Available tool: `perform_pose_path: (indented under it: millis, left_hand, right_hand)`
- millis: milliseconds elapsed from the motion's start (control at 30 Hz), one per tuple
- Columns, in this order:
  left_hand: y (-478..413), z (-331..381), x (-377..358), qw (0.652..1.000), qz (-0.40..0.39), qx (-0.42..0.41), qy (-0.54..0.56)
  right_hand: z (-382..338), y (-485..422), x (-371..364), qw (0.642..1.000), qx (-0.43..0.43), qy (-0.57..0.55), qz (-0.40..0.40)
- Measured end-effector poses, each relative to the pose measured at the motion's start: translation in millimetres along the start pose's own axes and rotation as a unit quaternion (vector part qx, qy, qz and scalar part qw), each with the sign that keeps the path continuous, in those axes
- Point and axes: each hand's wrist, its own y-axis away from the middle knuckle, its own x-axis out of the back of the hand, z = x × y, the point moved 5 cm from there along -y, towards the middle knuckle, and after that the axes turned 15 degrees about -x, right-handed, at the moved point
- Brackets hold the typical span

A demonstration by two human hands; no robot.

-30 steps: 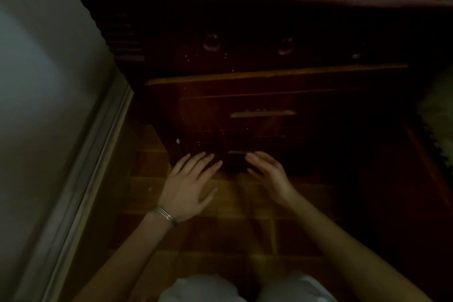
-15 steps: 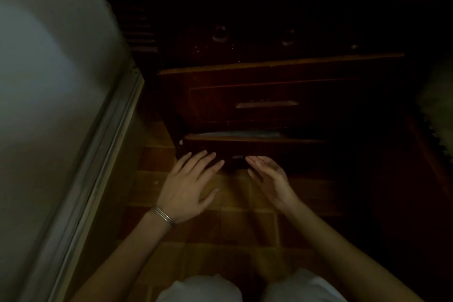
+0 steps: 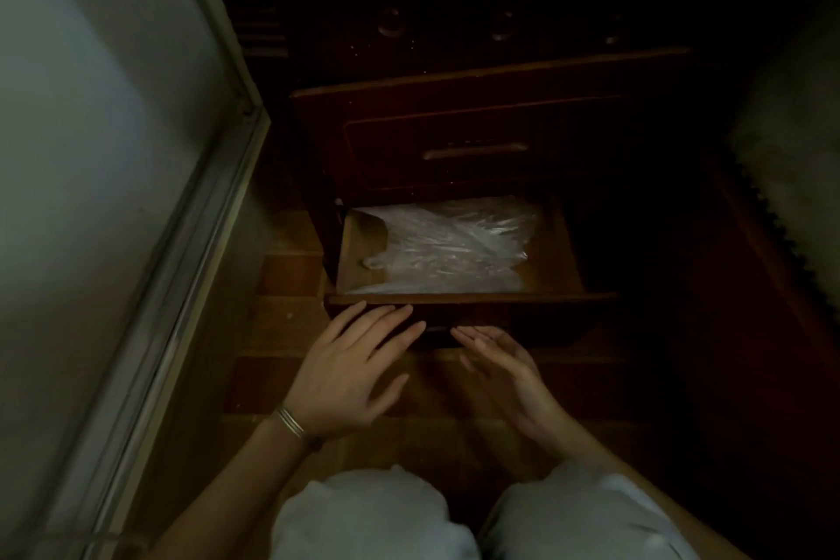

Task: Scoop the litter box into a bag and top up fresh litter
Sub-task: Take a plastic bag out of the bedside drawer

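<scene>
- Head view, biggest first: a pale wall [image 3: 91,150] with a metal-edged frame fills everything from 7 to 11 o'clock.
- From 11 to 2 o'clock stands a dark wooden cabinet [image 3: 500,27]. Its upper drawer is closed, with a long handle [image 3: 475,150] just above centre.
- Brown tiled floor [image 3: 291,277] runs under my arms, from centre down to 6 o'clock.
- My knees [image 3: 363,514], in pale trousers, sit at 6 o'clock.
- The bottom drawer [image 3: 454,298] stands open at the centre, its front rim just past my fingertips.
- Crumpled clear plastic bags [image 3: 454,246] lie inside that drawer, toward its back and right, with bare wood showing at 9 o'clock of them.
- My left hand [image 3: 350,377], just below centre, is palm down with straight, spread fingers. The tips reach the drawer front, and I cannot tell if they touch.
- My right hand [image 3: 504,364], at 3 o'clock of the left, is relaxed with the palm turned inward, holding nothing.
- A thin metal bracelet [image 3: 289,421] circles my left wrist.
</scene>
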Motion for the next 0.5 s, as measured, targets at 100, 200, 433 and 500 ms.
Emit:
perform_pose_path:
  millis: [100, 200, 433, 500]
  left_hand:
    - [5, 9, -2, 1.000, -0.013, -0.005, 0.001]
    - [7, 9, -1, 1.000, -0.018, -0.003, -0.001]
    - [-4, -12, 20, 0.999, 0.041, 0.023, -0.002]
    - [-10, -21, 24, 0.998, 0.050, 0.034, -0.006]
  right_hand:
    - [7, 6, 4, 1.000, -0.007, -0.003, -0.005]
    - [6, 9, 6, 0.998, -0.015, 0.058, 0.024]
    - [-35, 43, -20, 0.930, -0.032, 0.360, -0.070]
    - [-63, 54, -37, 0.921, 0.030, 0.375, -0.100]
